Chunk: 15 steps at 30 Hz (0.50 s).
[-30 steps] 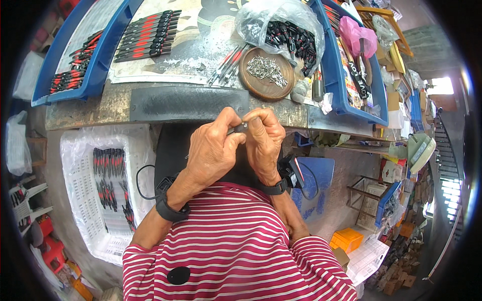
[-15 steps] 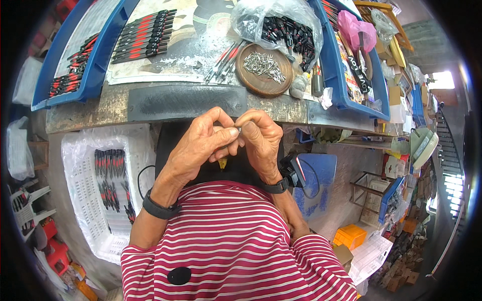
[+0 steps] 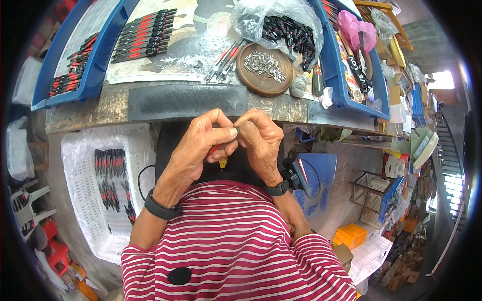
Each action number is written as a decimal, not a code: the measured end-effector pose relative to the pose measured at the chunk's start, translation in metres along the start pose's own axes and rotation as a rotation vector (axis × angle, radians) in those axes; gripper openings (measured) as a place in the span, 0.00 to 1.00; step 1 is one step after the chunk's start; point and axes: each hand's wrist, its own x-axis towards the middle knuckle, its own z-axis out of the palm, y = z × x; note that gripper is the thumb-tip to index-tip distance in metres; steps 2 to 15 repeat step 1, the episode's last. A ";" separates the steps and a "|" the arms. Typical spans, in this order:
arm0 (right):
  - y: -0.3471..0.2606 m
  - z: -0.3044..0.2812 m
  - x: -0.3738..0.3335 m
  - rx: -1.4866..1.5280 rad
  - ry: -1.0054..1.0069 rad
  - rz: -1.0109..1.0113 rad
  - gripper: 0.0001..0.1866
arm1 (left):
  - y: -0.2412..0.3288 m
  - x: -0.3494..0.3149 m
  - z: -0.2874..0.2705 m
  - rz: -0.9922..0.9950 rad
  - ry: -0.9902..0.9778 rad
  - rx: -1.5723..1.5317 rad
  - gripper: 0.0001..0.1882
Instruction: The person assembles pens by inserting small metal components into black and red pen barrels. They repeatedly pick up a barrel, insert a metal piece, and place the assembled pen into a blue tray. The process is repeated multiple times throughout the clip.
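Just off the near edge of the workbench, my two hands meet fingertip to fingertip. A slim red-and-black pen-shaped tool lies in my left hand, mostly hidden by the curled fingers. My right hand pinches thumb to forefinger against the left fingertips, at a tiny dark piece too small to name. Beyond them on the bench, a round wooden dish holds many small silver metal parts. Beside its left rim lie several thin red and silver rods.
Finished-looking red-and-black tools lie in a row at the back left, beside a blue tray. A clear bag of black parts sits behind the dish. Another blue tray stands right. Below left is a white plastic basket.
My hands stay together in nearly the same place. The left fingers have shifted slightly, so a red part of the tool now shows beneath them.
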 end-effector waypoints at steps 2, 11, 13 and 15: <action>0.000 0.000 0.000 -0.005 0.005 0.004 0.08 | 0.000 0.000 0.000 0.006 -0.008 0.002 0.06; 0.000 0.000 0.000 -0.005 0.005 0.004 0.08 | 0.000 0.000 0.000 0.006 -0.008 0.002 0.06; 0.000 0.000 0.000 -0.005 0.005 0.004 0.08 | 0.000 0.000 0.000 0.006 -0.008 0.002 0.06; 0.000 0.000 0.000 -0.005 0.005 0.004 0.08 | 0.000 0.000 0.000 0.006 -0.008 0.002 0.06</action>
